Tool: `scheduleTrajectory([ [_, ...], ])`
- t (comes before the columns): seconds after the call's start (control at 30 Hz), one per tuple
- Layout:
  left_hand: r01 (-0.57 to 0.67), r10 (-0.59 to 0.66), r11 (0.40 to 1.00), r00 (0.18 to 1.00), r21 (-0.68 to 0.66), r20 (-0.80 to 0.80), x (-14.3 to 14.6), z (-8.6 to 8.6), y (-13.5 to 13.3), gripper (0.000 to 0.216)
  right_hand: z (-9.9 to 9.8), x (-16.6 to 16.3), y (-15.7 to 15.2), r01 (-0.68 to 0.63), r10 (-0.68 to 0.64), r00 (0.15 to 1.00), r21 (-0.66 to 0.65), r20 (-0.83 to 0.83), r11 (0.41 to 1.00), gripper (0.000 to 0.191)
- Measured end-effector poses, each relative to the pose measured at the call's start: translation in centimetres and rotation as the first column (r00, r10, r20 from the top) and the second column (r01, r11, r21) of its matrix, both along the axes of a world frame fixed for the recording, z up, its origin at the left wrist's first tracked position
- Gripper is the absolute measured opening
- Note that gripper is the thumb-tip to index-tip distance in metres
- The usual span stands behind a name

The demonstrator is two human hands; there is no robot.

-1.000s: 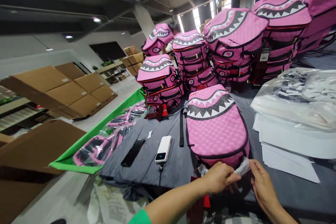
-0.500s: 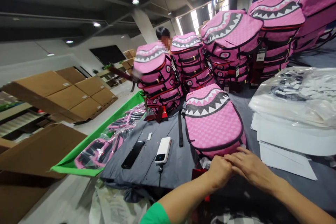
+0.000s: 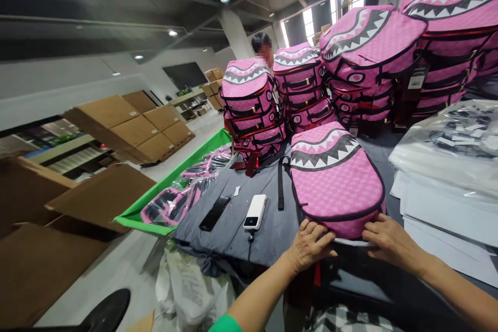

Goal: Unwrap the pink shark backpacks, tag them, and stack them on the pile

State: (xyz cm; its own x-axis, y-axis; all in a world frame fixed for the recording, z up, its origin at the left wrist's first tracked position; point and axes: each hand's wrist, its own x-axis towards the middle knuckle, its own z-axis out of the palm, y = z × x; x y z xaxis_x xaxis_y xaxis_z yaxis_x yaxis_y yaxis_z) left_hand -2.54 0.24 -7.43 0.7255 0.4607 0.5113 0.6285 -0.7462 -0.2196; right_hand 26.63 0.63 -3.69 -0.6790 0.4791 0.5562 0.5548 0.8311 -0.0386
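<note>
A pink backpack [image 3: 336,181] with a shark-mouth print lies flat on the grey table [image 3: 264,228] right in front of me. My left hand [image 3: 309,244] rests on its near left bottom edge, fingers spread flat. At the near right bottom edge sits my right hand [image 3: 389,241], its fingers curled onto the bag's edge over a strip of white plastic [image 3: 352,242]. A black strap [image 3: 280,184] hangs off the bag's left side.
Stacks of matching pink backpacks [image 3: 365,62] line the back of the table, with a person [image 3: 262,49] behind them. A white power bank [image 3: 256,212] and a black phone [image 3: 215,212] lie to the left. White sheets and plastic bags [image 3: 447,166] pile up at right; a green bin [image 3: 175,192] and cardboard boxes [image 3: 128,124] stand at left.
My hands were together at the bag's near end over a piece of plastic; they have spread apart to its two bottom corners. The view has shifted left. The person placed a backpack on the far stack.
</note>
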Motion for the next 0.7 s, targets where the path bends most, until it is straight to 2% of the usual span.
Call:
scheduleTrajectory([
  [0.03, 0.02, -0.022, 0.999, 0.999, -0.036, -0.05, 0.3, 0.6, 0.1, 0.038, 0.2, 0.2, 0.0, -0.005, 0.005, 1.0, -0.024, 0.006, 1.0, 0.012],
  [0.17, 0.072, -0.097, 0.991, 0.967, -0.113, -0.236, 1.0, 1.9, 1.4, 0.022, 0.7, 0.9, -0.1, 0.003, 0.004, 0.998, -0.124, 0.058, 0.992, 0.015],
  [0.27, 0.091, -0.124, 0.987, 0.956, -0.135, -0.265, 0.7, 1.8, 2.4, 0.022, 0.5, 0.9, -0.3, 0.06, -0.051, 0.996, -0.119, 0.077, 0.991, 0.021],
  [0.37, 0.093, -0.134, 0.982, 0.957, -0.165, -0.259, 1.0, 2.9, 1.6, 0.02, -0.1, 0.6, -0.4, 0.109, -0.104, 0.992, -0.069, 0.071, 0.992, 0.021],
  [0.4, 0.094, -0.136, 0.977, 0.966, -0.193, -0.218, 1.5, 3.6, 0.8, 0.026, -0.4, 0.5, -0.4, 0.119, -0.115, 0.991, -0.058, 0.066, 0.991, 0.02],
  [0.47, 0.11, -0.136, 0.946, 0.989, -0.306, -0.064, 3.3, 5.5, -0.8, 0.058, -0.8, 0.5, -0.3, 0.13, -0.127, 0.99, -0.044, 0.054, 0.991, 0.016],
  [0.5, 0.12, -0.122, 0.91, 0.992, -0.396, 0.02, 4.5, 6.6, -1.4, 0.072, -1.0, 0.5, -0.3, 0.13, -0.128, 0.991, -0.039, 0.049, 0.991, 0.014],
  [0.53, 0.123, -0.094, 0.858, 0.992, -0.499, 0.083, 5.9, 7.6, -1.8, 0.077, -1.1, 0.7, -0.2, 0.124, -0.122, 0.991, -0.036, 0.046, 0.992, 0.012],
  [0.57, 0.106, -0.053, 0.789, 0.993, -0.605, 0.105, 7.3, 8.4, -1.8, 0.071, -1.2, 0.9, -0.2, 0.115, -0.113, 0.993, -0.036, 0.047, 0.993, 0.012],
  [0.63, 0.032, 0.002, 0.64, 0.999, -0.767, 0.044, 9.8, 9.6, -1.0, 0.053, -1.2, 1.3, -0.1, 0.093, -0.091, 0.994, -0.047, 0.059, 0.995, 0.017],
  [0.7, -0.02, -0.039, 0.53, 0.998, -0.847, -0.048, 11.4, 9.8, 0.3, 0.043, -1.2, 1.7, 0.1, 0.082, -0.076, 0.994, -0.074, 0.083, 0.994, 0.02],
])
